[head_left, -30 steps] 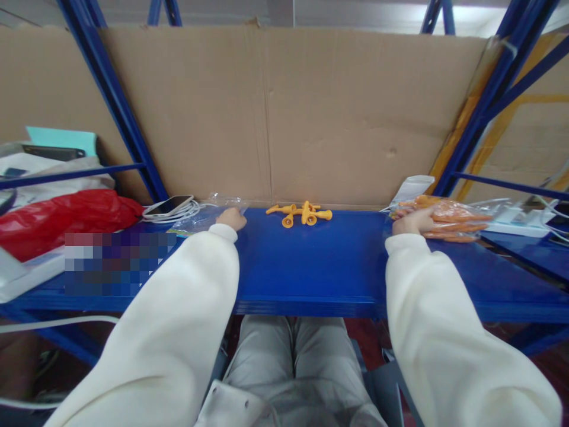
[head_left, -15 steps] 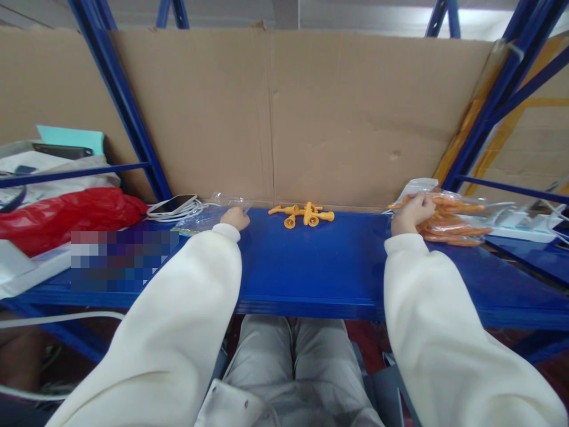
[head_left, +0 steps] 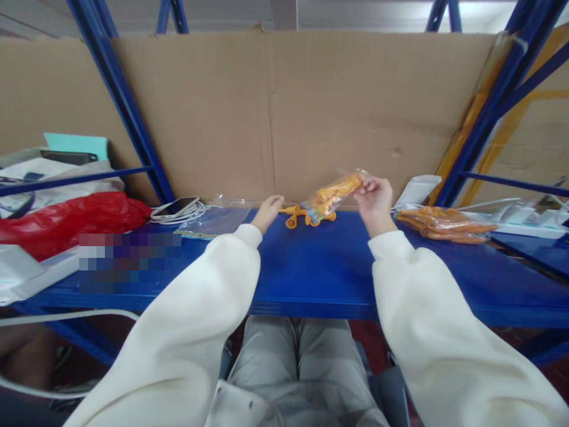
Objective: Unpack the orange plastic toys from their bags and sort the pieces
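A clear plastic bag (head_left: pixel 336 191) of orange plastic parts, with a colourful label at its lower end, hangs tilted above the shelf. Its upper right end is pinched in my right hand (head_left: pixel 376 203). My left hand (head_left: pixel 267 214) holds nothing that I can see; its fingers reach forward, slightly bent, beside the loose orange parts (head_left: pixel 291 222). Those parts lie on the blue shelf (head_left: pixel 311 267), partly hidden behind the bag. A flat clear bag (head_left: pixel 217 218) rests to the left of my left hand. More bagged orange parts (head_left: pixel 447 225) lie on the right.
A cardboard sheet (head_left: pixel 329 107) stands along the back. On the left are a phone with a coiled white cable (head_left: pixel 180 210) and a red plastic bag (head_left: pixel 75 216). A white power strip (head_left: pixel 531 224) lies at the far right, near a blue upright post (head_left: pixel 502 98).
My right hand has lifted one bag of orange parts off the pile and brought it left. My left hand has left the flat bag and moved right, towards the loose parts.
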{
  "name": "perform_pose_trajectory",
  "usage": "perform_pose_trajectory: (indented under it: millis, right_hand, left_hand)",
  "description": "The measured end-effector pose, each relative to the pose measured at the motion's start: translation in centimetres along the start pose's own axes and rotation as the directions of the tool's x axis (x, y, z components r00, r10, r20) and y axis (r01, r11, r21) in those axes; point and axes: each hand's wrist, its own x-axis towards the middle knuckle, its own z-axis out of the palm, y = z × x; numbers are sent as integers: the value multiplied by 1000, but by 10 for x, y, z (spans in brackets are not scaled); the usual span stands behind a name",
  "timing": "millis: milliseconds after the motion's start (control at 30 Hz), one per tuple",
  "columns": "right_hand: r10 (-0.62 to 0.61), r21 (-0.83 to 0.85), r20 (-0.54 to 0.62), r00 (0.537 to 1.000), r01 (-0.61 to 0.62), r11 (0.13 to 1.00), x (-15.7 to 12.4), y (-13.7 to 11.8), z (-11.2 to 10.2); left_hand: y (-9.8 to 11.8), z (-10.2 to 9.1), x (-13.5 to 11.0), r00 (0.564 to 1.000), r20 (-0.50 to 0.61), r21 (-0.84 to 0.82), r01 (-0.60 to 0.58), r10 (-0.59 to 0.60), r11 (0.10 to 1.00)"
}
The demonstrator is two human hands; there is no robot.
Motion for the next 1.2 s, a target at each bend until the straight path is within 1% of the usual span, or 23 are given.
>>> perform_pose_trajectory:
  millis: [33, 67, 100, 133, 200, 300, 367, 400, 467, 533, 600, 667, 800, 900, 967, 1033, 1133, 1200]
  right_hand:
    - [58, 3, 69, 996, -59, 998, -5, 5, 3]
    - [117, 4, 123, 985, -119, 993, -9, 9, 5]
    - [176, 3, 153, 973, -178, 984, -13, 13, 7]
    - [229, -4, 159, 960, -232, 973, -16, 17, 8]
    - [313, -29, 126, 941, -312, 950, -20, 24, 9]
    - [382, -83, 80, 921, -376, 923, -21, 33, 7]
    - [418, -138, 82, 905, -406, 904, -21, 38, 5]
    - [432, -166, 85, 898, -415, 895, -22, 40, 5]
    - [446, -202, 90, 891, -422, 884, -24, 43, 5]
    - [458, -196, 117, 881, -432, 880, -27, 44, 7]
    - [488, -171, 162, 858, -462, 870, -32, 43, 9]
    - [520, -163, 183, 834, -496, 853, -36, 43, 10]
    - [572, -210, 176, 801, -538, 817, -40, 45, 12]
    - [596, -222, 171, 785, -559, 799, -41, 46, 13]
    - [596, -201, 150, 789, -566, 800, -42, 45, 14]
    - [574, -202, 108, 812, -547, 812, -43, 43, 14]
    - [496, -316, 5, 869, -469, 825, -45, 38, 14]
    - [443, -380, -47, 895, -427, 821, -46, 35, 15]
  left_hand:
    - [5, 6, -2, 995, 60, -114, 88, -82, 990]
    - [8, 12, -4, 983, 113, -186, 166, -147, 968]
    - [10, 16, -6, 967, 162, -229, 230, -196, 946]
    - [12, 19, -8, 952, 205, -259, 275, -226, 926]
    - [12, 22, -12, 931, 293, -315, 307, -215, 898]
    - [7, 24, -17, 888, 448, -401, 306, -107, 863]
    - [3, 26, -19, 853, 518, -404, 318, -72, 858]
    - [1, 27, -19, 845, 529, -396, 326, -77, 858]
    - [-3, 29, -17, 848, 517, -391, 353, -115, 850]
    - [-6, 31, -14, 862, 475, -407, 394, -177, 824]
    - [-9, 30, -10, 869, 425, -420, 436, -252, 796]
    - [-11, 28, -7, 870, 389, -427, 463, -304, 777]
    - [-10, 25, -7, 859, 371, -431, 496, -353, 754]
    - [-9, 23, -8, 856, 367, -436, 504, -364, 746]
    - [-10, 22, -8, 854, 383, -441, 505, -353, 742]
    - [-11, 21, -7, 846, 413, -440, 509, -336, 740]
    - [-12, 20, -7, 821, 483, -424, 523, -304, 739]
    - [-11, 21, -8, 799, 525, -402, 536, -293, 742]
